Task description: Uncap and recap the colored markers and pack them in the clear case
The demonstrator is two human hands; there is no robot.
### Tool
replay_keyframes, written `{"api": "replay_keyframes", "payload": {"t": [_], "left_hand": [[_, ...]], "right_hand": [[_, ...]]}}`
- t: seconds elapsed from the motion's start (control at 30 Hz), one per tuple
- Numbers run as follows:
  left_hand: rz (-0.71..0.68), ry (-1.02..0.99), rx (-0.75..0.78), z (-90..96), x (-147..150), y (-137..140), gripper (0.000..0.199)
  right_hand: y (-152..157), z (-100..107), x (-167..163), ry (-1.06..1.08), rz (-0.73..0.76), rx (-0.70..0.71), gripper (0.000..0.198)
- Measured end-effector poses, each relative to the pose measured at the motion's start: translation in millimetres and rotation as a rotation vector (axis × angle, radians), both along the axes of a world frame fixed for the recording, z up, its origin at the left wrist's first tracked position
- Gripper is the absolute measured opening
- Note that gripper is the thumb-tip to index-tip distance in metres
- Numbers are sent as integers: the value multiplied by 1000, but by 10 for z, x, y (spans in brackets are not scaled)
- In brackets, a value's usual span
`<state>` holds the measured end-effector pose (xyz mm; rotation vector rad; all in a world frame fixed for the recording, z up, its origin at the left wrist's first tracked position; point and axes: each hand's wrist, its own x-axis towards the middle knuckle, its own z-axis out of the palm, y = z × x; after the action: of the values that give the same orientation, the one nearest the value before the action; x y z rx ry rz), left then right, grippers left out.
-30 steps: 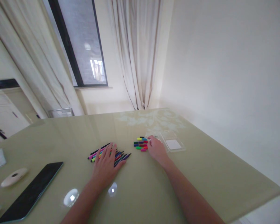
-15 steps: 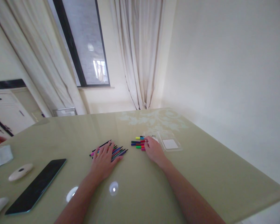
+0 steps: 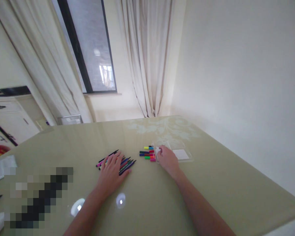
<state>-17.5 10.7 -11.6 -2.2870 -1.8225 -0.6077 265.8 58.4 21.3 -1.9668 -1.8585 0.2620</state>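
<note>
Here, bare left hand (image 3: 110, 170): laid over a loose bundle of slim, multicoloured pens (image 3: 127, 165) with dark points; fingers a little apart, thumb set wider.
Bare right hand (image 3: 169, 160): above the left part of a flat, clear plastic case (image 3: 180, 146); fingers curled and narrow near its left edge, impossible to tell whether gripping anything.
Pens: partly hidden under the left hand, on a glossy, pale green desk (image 3: 149, 200); points toward the right.
Short, bright-coloured cylinders (image 3: 147, 154): grouped between both hands, just beside the right fingers, right ends at the case's left edge.
Case: lying open, with a white rectangular insert (image 3: 181, 154) in the right part.
Far left of desk: a dark oblong thing (image 3: 40, 200), blurred into blocks.
Beyond desk: long, cream curtains (image 3: 149, 59) and a dark-framed window (image 3: 90, 46).
</note>
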Motion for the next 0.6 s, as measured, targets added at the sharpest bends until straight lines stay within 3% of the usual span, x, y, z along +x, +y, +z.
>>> {"api": "replay_keyframes", "payload": {"t": [0.33, 0.5, 0.6], "left_hand": [[-78, -47, -24, 125, 91, -31, 20], [-83, -59, -82, 179, 99, -57, 18], [-78, -55, -105, 187, 108, -59, 18]], "right_hand": [[-41, 89, 72, -156, -65, -49, 27], [-12, 120, 210, -152, -123, -84, 28], [11, 116, 244, -167, -77, -1, 25]]}}
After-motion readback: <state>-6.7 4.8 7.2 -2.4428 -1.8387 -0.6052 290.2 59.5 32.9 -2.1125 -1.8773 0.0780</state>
